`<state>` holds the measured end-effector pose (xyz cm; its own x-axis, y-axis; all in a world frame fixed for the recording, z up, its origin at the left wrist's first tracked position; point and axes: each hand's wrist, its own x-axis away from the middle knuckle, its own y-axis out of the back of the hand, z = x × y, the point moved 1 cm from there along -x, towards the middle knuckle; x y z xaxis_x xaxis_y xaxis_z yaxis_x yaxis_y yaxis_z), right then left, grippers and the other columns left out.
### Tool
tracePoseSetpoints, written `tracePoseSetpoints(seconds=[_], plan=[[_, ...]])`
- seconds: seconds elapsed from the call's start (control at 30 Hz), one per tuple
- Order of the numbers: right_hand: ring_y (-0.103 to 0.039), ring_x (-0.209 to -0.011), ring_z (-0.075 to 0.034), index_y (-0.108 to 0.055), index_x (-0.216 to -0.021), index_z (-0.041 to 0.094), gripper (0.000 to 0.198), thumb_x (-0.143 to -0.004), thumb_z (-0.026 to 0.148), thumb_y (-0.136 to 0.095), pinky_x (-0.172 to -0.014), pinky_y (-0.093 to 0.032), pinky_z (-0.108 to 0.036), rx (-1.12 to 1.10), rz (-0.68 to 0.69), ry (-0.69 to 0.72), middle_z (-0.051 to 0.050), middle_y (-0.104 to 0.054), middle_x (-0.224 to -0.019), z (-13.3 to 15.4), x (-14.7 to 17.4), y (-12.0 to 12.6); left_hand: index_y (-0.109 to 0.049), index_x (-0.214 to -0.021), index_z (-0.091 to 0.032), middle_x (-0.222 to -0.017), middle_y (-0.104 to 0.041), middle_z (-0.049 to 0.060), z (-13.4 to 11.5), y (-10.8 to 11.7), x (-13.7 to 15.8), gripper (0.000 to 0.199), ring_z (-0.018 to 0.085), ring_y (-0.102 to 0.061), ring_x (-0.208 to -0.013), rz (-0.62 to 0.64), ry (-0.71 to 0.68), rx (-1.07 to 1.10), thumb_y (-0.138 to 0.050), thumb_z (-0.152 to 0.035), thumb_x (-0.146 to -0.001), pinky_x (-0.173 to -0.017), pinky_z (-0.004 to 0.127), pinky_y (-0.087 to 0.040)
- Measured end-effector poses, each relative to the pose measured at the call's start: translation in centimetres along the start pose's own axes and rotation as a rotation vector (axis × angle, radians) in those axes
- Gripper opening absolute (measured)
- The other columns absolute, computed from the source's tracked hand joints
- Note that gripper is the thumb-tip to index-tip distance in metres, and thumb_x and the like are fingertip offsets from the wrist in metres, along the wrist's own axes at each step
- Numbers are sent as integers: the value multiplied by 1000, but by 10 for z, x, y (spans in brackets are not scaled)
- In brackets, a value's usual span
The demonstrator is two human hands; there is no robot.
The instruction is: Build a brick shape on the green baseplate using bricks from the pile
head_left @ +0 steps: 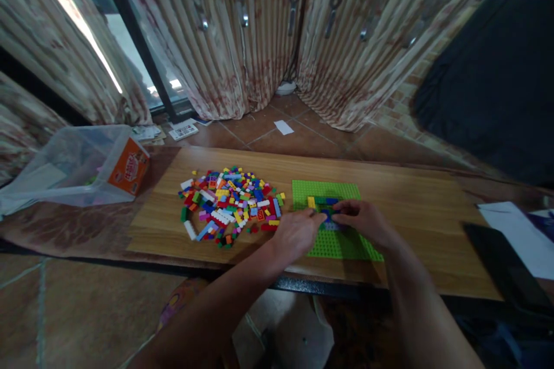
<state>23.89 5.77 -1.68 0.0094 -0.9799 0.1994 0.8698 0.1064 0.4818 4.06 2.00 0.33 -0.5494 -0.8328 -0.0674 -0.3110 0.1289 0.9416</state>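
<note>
A bright green studded baseplate [335,249] lies on the wooden board. On it, a small outline of toy bricks is built, with a yellow brick [311,202] at its left corner and a blue brick [332,201] along the far side. My left hand [298,233] reaches in from the left, its fingers closed at a small blue brick [324,216] over the plate. From the right, my right hand [361,219] pinches at the same blue bricks, thumb and fingertips close together. The fingers partly cover what they hold.
Left of the plate spreads a pile of loose colourful bricks [234,199] on the wooden board [415,225]. A clear plastic box [82,184] with an orange label stands at far left. A dark flat device [502,265] and white paper [519,236] lie at right.
</note>
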Motion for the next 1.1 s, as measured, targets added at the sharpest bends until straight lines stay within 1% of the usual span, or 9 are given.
tracePoseSetpoints(seconds=[0.1, 0.23, 0.3, 0.4, 0.53, 0.67, 0.77, 0.93, 1.1], plan=[[-59, -66, -16, -69, -77, 16, 31, -58, 41, -74, -63, -45, -29, -122, -147, -4, -4, -68, -72, 7, 0, 2, -60, -118, -24, -99, -67, 4, 19, 16, -1, 32, 18, -65, -86, -95, 80, 79, -36, -25, -96, -73, 29, -51], [-57, -64, -15, -68, -75, 16, 28, -62, 40, -71, -60, -44, -28, -234, -409, 28, -3, -65, -67, 14, -3, 1, -68, -102, -20, -99, -68, 4, 62, 39, 1, 26, 16, -64, -89, -220, 201, 129, -44, -20, -91, -83, 28, -50], [-56, -62, -15, -68, -73, 16, 26, -61, 39, -71, -58, -44, -28, -271, -474, 46, -1, -64, -64, 16, -4, -1, -69, -99, -19, -96, -70, 4, 82, 48, 5, 24, 17, -64, -88, -249, 227, 143, -47, -17, -88, -84, 29, -50], [-58, -63, -16, -67, -72, 16, 23, -64, 38, -70, -60, -46, -29, -258, -492, 126, -2, -65, -65, 20, -4, -10, -71, -95, -19, -95, -71, 4, 101, 57, 11, 24, 17, -65, -88, -267, 257, 165, -49, -14, -85, -84, 29, -50], [-61, -68, -17, -68, -80, 17, 20, -76, 37, -63, -66, -48, -31, -64, -406, 287, -4, -68, -75, 32, 7, -35, -71, -98, -17, -99, -72, 6, 113, 66, 14, 27, 18, -66, -90, -372, 334, 216, -48, -12, -84, -86, 30, -51], [-61, -73, -17, -68, -88, 20, 15, -85, 29, -56, -70, -48, -31, 194, -168, 484, -4, -67, -83, 52, 25, -69, -71, -99, -16, -101, -73, 7, 119, 72, 14, 27, 18, -67, -93, -503, 385, 260, -49, -12, -85, -89, 31, -51], [-60, -85, -20, -67, -95, 22, 14, -86, 27, -58, -78, -47, -34, 350, -12, 587, -5, -66, -90, 64, 36, -90, -71, -99, -16, -102, -73, 7, 122, 73, 15, 25, 18, -67, -94, -532, 382, 265, -50, -13, -85, -90, 31, -51], [-58, -93, -22, -68, -100, 25, 19, -81, 25, -67, -85, -45, -38, 448, 119, 650, -4, -65, -96, 68, 43, -108, -71, -99, -17, -101, -73, 6, 129, 76, 21, 24, 18, -67, -94, -571, 397, 282, -51, -15, -85, -90, 30, -51], [-58, -93, -22, -68, -101, 26, 23, -79, 21, -68, -83, -47, -37, 438, 131, 635, -3, -64, -95, 62, 40, -112, -71, -98, -16, -97, -74, 6, 149, 86, 34, 24, 17, -67, -88, -659, 464, 340, -52, -17, -85, -83, 29, -52]])
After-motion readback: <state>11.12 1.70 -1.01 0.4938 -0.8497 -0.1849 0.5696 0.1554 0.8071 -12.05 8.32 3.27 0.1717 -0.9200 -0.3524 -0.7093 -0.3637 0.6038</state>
